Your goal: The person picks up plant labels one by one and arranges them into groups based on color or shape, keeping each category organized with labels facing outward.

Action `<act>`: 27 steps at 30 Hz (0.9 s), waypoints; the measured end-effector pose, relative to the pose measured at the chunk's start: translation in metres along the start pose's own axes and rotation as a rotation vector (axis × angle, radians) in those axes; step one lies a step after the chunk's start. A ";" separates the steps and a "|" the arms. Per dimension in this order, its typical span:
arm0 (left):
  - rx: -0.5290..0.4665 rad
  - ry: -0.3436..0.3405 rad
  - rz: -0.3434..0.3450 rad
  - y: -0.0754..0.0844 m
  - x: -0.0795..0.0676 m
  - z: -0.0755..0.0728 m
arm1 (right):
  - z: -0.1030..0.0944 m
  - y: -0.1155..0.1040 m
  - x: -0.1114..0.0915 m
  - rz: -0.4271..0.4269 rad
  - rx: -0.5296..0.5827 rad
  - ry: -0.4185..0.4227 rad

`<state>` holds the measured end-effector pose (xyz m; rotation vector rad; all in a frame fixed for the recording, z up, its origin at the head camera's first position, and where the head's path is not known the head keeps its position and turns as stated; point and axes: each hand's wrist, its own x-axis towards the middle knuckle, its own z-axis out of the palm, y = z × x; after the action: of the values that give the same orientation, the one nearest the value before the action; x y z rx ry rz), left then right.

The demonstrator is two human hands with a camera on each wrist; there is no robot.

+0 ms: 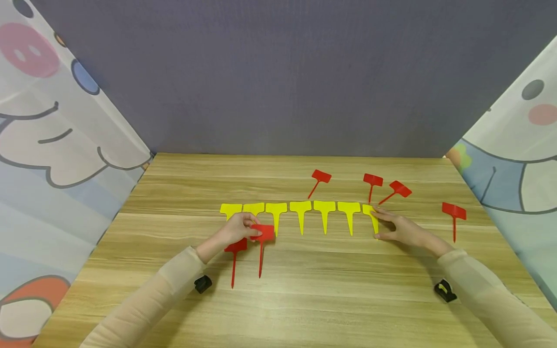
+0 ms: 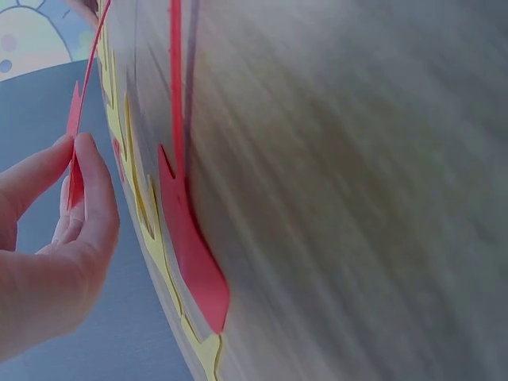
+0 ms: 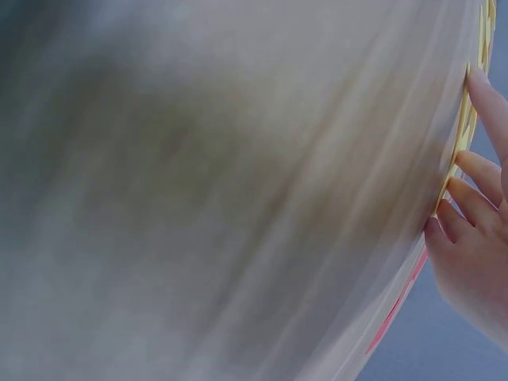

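My left hand (image 1: 235,231) pinches the head of a red T-shaped plant label (image 1: 267,232) between thumb and fingers, with its stem pointing towards me. In the left wrist view this held label (image 2: 75,119) is edge-on and raised off the table. Another red plant label (image 1: 235,247) lies under and beside that hand. Several yellow T-shaped plant labels (image 1: 300,207) lie in a row, stems towards me; my left hand partly covers those at the left end. At the right end, my right hand (image 1: 404,230) touches a yellow label (image 1: 371,212) with relaxed, spread fingers.
Behind the row lie three red labels, one near the middle (image 1: 322,176) and two further right (image 1: 373,180). Another red label (image 1: 454,211) lies beyond my right hand. Small black objects sit by the left forearm (image 1: 203,284) and right forearm (image 1: 445,291). A grey partition (image 1: 296,96) borders the wooden table.
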<state>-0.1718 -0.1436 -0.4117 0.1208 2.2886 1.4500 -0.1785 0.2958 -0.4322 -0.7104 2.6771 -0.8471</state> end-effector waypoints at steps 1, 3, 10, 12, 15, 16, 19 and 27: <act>0.026 0.003 0.000 -0.001 0.000 0.000 | 0.000 0.000 0.000 0.002 0.001 -0.001; 0.075 0.008 0.005 -0.001 0.000 0.000 | 0.000 -0.001 0.000 0.006 0.006 -0.002; 0.126 0.036 0.015 -0.002 0.000 0.003 | -0.001 -0.001 0.000 0.015 0.016 -0.010; 0.123 0.038 0.019 -0.002 -0.001 0.004 | -0.001 0.000 0.000 0.017 0.020 -0.014; 0.121 0.033 0.036 -0.001 -0.002 0.005 | -0.001 0.000 0.000 0.014 0.024 -0.013; 0.123 0.030 0.038 -0.001 -0.003 0.006 | -0.001 0.000 0.000 0.013 0.024 -0.013; 0.135 0.031 0.046 -0.002 -0.003 0.007 | -0.001 -0.001 -0.001 0.011 0.026 -0.012; 0.227 0.059 0.070 -0.003 -0.002 0.009 | -0.001 -0.001 0.000 0.020 0.033 -0.016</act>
<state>-0.1667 -0.1381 -0.4168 0.2300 2.5141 1.2369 -0.1786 0.2961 -0.4308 -0.6789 2.6454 -0.8750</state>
